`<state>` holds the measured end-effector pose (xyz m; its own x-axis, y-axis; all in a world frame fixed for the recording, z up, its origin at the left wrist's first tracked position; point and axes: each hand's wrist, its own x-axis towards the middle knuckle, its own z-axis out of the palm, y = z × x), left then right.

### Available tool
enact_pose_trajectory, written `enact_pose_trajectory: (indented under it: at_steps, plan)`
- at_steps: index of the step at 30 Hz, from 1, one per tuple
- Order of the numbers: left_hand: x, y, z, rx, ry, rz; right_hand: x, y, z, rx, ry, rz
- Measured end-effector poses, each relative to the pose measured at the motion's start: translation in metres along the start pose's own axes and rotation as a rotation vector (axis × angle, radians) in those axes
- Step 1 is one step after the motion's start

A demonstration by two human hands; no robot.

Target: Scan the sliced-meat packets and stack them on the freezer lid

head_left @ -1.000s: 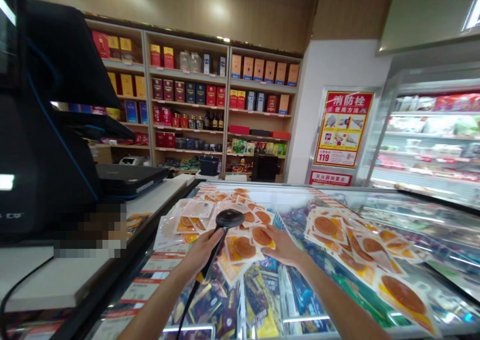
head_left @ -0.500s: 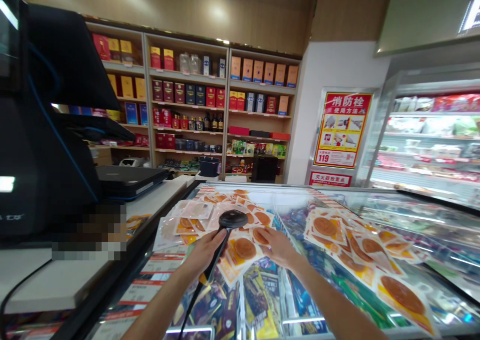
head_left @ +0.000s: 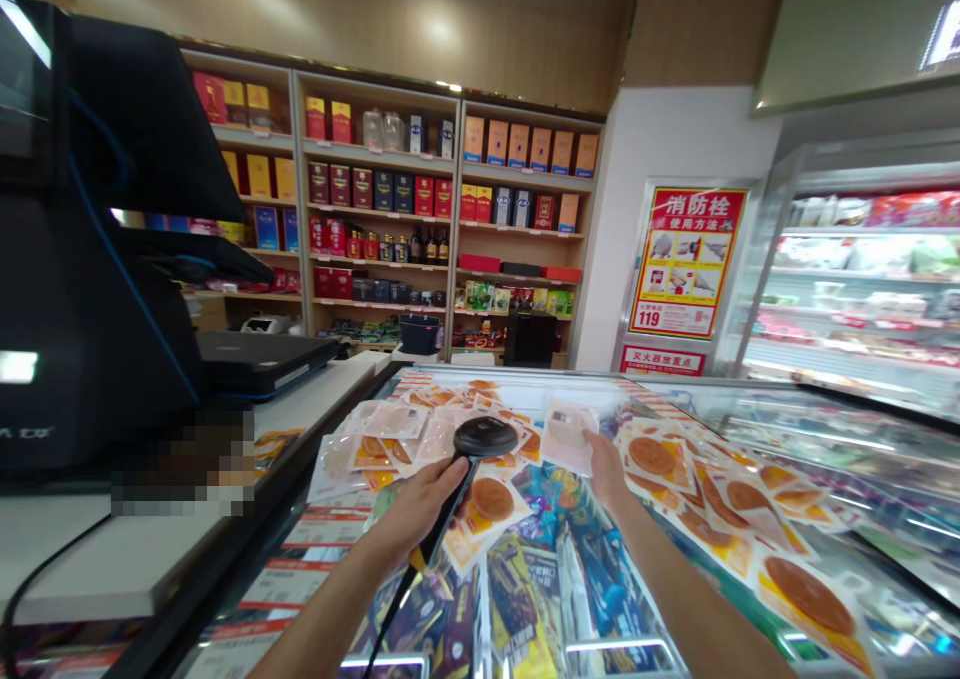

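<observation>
My left hand (head_left: 424,499) is wrapped round the handle of a black barcode scanner (head_left: 486,437), whose head sits over a pile of flat food packets. Between the fingers of my right hand (head_left: 606,464) is a flat packet (head_left: 568,437), its pale back with a printed label facing up. Just below the scanner lies a packet with a round orange-brown patty (head_left: 491,499) on its front. Pale packets (head_left: 390,421) are heaped left of the scanner. More patty packets (head_left: 720,489) spread out to the right of my right hand.
The packets lie on the glass top of a chest freezer (head_left: 525,559) filled with colourful wrapped goods. On the left stand a black checkout terminal (head_left: 97,289) and a white counter (head_left: 90,569). Behind are shelves of boxed bottles (head_left: 382,191) and a red fire-hydrant poster (head_left: 686,259).
My right hand has lifted a packet from beside the scanner, turned it pale side up and moved it right and away from me. The scanner has shifted slightly right.
</observation>
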<state>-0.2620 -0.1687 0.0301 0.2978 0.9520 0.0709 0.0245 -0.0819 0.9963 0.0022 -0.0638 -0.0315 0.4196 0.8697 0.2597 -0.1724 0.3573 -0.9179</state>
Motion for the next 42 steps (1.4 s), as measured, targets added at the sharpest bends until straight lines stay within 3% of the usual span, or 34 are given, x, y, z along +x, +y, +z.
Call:
enact_pose_trajectory:
  at_steps: [3,16,20,24,27,30,32,38,42]
  plan:
    - [0.0,0.003,0.004,0.022,-0.021,0.003,0.0,-0.001,0.0,0.095,-0.003,0.088]
    - [0.011,0.0,0.01,0.007,-0.019,0.003,0.003,0.0,-0.01,-0.079,0.006,0.038]
    - [0.012,-0.001,0.009,0.011,0.01,0.011,0.004,-0.009,-0.015,-0.393,0.043,-0.091]
    - [0.012,0.001,0.008,0.002,0.045,-0.006,0.01,-0.019,-0.031,-0.857,0.162,-0.408]
    - [0.012,0.001,0.006,0.002,0.062,-0.013,0.015,-0.023,-0.047,-1.165,0.077,-0.578]
    - [0.013,-0.001,0.002,0.013,0.083,-0.021,0.014,-0.022,-0.063,-1.469,-0.059,-0.546]
    - [0.014,-0.002,0.0,0.017,0.098,-0.023,0.01,-0.021,-0.071,-1.611,-0.076,-0.494]
    - [0.01,-0.005,-0.011,0.015,0.132,-0.011,0.004,-0.019,-0.088,-1.789,0.115,-0.454]
    - [0.006,-0.008,-0.017,0.013,0.15,-0.01,0.004,-0.016,-0.081,-1.785,0.185,-0.47]
